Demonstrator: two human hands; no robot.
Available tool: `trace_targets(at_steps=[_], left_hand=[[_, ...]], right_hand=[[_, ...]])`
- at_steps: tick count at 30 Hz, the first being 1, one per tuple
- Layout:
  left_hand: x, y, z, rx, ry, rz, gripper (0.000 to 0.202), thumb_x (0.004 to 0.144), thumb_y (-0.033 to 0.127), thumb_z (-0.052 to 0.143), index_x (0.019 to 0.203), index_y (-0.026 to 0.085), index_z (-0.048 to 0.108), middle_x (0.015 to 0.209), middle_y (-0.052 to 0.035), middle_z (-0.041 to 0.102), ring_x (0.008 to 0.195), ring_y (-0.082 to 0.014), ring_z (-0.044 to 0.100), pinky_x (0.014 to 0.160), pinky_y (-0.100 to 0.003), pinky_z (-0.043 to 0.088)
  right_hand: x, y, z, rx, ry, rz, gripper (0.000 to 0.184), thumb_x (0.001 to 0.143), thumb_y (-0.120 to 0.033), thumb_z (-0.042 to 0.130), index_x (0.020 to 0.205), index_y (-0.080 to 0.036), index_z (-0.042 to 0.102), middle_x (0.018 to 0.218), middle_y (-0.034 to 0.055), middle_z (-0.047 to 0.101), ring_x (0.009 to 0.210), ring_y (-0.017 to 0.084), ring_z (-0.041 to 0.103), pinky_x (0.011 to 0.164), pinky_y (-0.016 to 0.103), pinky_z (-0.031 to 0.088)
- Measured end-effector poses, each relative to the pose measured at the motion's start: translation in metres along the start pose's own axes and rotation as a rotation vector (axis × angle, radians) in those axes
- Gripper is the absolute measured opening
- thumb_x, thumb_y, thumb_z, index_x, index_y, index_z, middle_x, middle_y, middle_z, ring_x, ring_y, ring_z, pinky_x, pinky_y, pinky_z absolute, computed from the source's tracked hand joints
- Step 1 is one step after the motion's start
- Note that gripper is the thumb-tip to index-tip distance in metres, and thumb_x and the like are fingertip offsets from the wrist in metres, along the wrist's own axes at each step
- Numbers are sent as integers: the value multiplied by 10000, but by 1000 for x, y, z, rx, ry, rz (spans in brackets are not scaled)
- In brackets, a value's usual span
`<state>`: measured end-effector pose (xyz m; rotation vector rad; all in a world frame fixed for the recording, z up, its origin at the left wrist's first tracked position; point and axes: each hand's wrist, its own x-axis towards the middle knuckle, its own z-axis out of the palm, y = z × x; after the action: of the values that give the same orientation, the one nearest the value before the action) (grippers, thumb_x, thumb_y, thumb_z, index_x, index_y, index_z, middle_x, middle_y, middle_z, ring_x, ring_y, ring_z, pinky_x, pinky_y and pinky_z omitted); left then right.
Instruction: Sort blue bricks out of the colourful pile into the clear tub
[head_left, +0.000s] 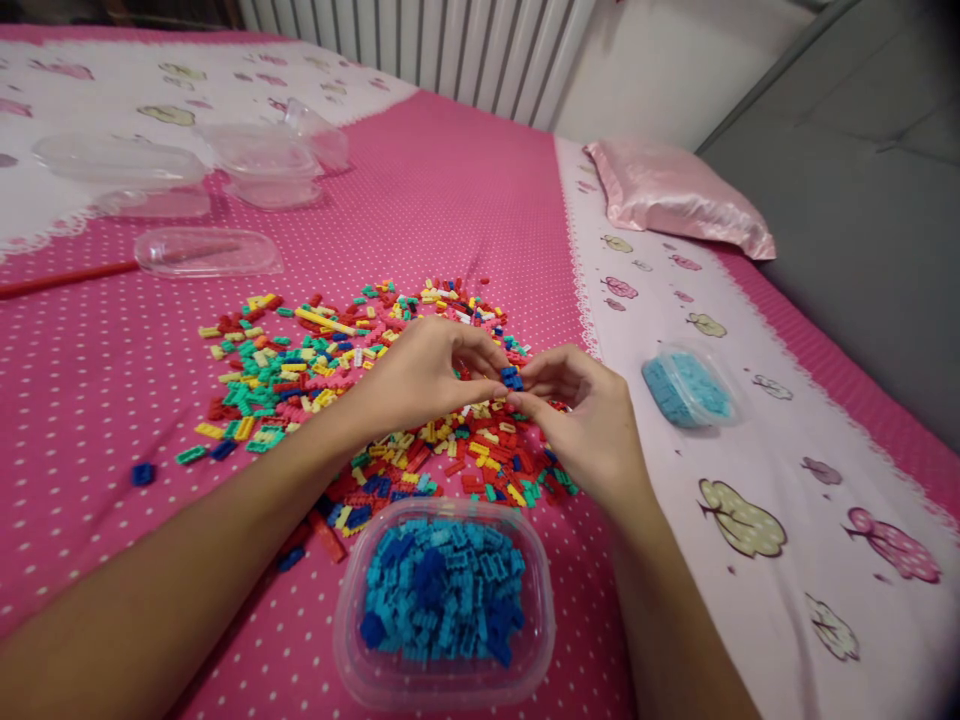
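My left hand (427, 375) and my right hand (589, 420) meet above a heap of small coloured bricks (330, 385) spread on a pink dotted bedsheet. Both hands pinch the same small dark blue brick (511, 378) between their fingertips. Just below my forearms stands a clear plastic tub (446, 680) filled with several blue bricks.
A lidded clear tub of light blue bricks (690, 388) lies to the right. Empty clear tubs and lids (255, 160) sit at the back left, with a clear lid (206, 252) nearer. A pink pillow (675, 195) lies against the grey headboard. One stray blue brick (142, 473) lies left.
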<state>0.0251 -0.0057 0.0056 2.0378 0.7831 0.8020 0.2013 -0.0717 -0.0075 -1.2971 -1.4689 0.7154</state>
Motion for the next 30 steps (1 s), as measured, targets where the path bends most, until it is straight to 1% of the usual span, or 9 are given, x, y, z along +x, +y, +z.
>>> trace_targets(at_steps=[3,5,8,12,17,20,23,26,30], left_hand=[[-1,3,2,15,27,-46,125,739,136,713,858,119,743,763,-37,778,708,-157,735,630,-215,555],[-1,5,4,23,52,-73,131,715,119,699,841,114,734,758,-38,774,703,-157,731,625,-212,548],[-1,6,7,33,70,-97,139,692,112,693,826,112,728,736,-34,764,671,-148,716,598,-206,531],[-1,5,11,29,88,-104,156,697,117,688,847,107,730,722,-32,753,639,-136,694,584,-207,516],[-1,3,13,57,107,-95,165,698,121,687,855,105,734,743,-42,753,658,-142,695,603,-222,517],[-1,2,13,70,113,-83,157,702,135,686,851,113,730,751,-42,753,663,-146,693,603,-230,517],[-1,0,11,31,87,-60,141,715,142,689,852,122,712,768,-36,749,665,-140,683,609,-232,520],[-1,-2,8,-5,14,-45,159,736,162,707,890,123,700,798,-38,744,682,-135,675,621,-231,521],[-1,-2,6,37,-28,-30,268,782,247,730,1019,123,706,841,-51,754,733,-151,689,629,-236,510]], right_hand=[[-2,0,0,9,24,-4,160,750,-159,749,712,-207,602,769,1,709,743,164,691,732,308,565],[-3,-1,0,-3,35,-3,150,753,-153,735,698,-206,606,772,9,716,758,173,700,743,316,570],[-4,-3,1,-49,61,-2,142,735,-161,753,727,-207,619,724,-8,701,693,165,686,695,308,571],[-2,-4,0,-68,88,-13,170,717,-134,753,724,-208,601,692,-23,688,641,149,672,635,282,561],[-1,-3,2,-30,69,37,137,727,-142,755,826,-193,675,760,15,739,697,169,705,670,305,580],[-1,-3,3,-30,70,41,130,733,-160,757,839,-189,688,786,33,751,719,181,712,690,321,589],[-1,-3,2,-61,54,4,108,747,-160,739,816,-202,667,797,29,751,734,188,711,717,335,590],[0,-1,-2,-139,38,-47,114,770,-112,678,820,-211,652,817,23,744,769,194,711,760,349,582],[0,2,-5,-240,9,-108,182,779,-47,611,844,-213,651,842,19,733,798,193,711,786,346,569]])
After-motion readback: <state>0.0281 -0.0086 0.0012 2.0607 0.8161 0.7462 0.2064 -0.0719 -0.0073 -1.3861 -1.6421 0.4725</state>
